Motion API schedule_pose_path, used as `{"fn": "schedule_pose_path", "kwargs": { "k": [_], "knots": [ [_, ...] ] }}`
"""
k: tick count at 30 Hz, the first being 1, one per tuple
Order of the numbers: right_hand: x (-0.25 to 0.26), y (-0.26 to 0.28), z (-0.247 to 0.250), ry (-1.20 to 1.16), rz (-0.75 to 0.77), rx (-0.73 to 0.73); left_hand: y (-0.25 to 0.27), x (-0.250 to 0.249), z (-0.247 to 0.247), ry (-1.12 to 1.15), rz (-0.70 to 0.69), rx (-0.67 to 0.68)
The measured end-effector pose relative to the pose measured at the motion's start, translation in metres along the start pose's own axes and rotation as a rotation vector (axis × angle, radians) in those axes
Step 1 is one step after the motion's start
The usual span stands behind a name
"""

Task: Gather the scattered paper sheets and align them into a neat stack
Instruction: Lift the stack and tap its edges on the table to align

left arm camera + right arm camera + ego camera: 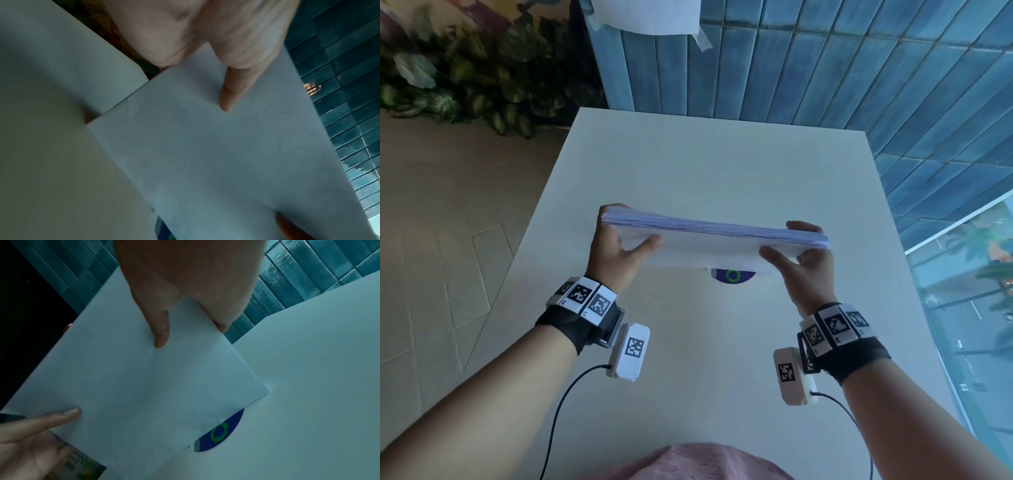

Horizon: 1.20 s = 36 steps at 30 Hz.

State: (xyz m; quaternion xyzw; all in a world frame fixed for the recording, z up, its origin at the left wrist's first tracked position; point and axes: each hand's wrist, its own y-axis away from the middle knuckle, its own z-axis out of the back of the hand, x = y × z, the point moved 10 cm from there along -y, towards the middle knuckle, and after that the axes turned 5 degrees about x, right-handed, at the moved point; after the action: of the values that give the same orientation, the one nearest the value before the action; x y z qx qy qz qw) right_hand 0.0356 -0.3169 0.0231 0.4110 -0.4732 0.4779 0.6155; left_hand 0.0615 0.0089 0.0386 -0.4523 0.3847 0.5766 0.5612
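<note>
A thick stack of white paper sheets [709, 240] stands on its long edge above the white table [705, 164], its upper edge facing me. My left hand [619, 236] grips the stack's left end, thumb on the near face and fingers behind. My right hand [799, 246] grips the right end the same way. In the left wrist view the thumb [228, 95] presses on the sheet face [205, 154]. The right wrist view shows my right thumb [161, 332] on the paper [133, 386] and the left hand's thumb [59, 417] at the other end.
A round purple sticker with a green ring [732, 275] lies on the table just under the stack, also seen as the sticker [220, 433]. Blue tiled wall [825, 68] stands behind the table. Plants [465, 78] sit at the back left. A window [969, 291] runs along the right.
</note>
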Motion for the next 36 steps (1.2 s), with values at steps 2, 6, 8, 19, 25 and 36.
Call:
{"fn": "schedule_pose_path", "kwargs": {
  "k": [2,6,8,19,25,36],
  "knots": [
    [0.000,-0.002,0.000,0.034,-0.019,-0.013,-0.002,0.003,0.000,0.004,0.018,-0.010],
    [0.014,0.002,0.002,0.030,-0.032,-0.060,-0.007,0.002,0.009,0.032,0.024,-0.045],
    [0.013,0.001,0.002,0.039,-0.046,-0.050,-0.006,0.006,0.011,0.016,0.034,-0.047],
    [0.001,-0.006,0.001,0.068,-0.023,-0.025,-0.003,0.017,0.009,-0.036,0.105,-0.045],
    [-0.014,-0.004,-0.007,0.132,-0.083,0.009,0.005,0.027,0.010,-0.085,0.185,-0.065],
    [-0.020,-0.010,-0.011,0.114,-0.097,-0.004,0.007,0.024,0.003,-0.068,0.246,-0.067]
  ]
}}
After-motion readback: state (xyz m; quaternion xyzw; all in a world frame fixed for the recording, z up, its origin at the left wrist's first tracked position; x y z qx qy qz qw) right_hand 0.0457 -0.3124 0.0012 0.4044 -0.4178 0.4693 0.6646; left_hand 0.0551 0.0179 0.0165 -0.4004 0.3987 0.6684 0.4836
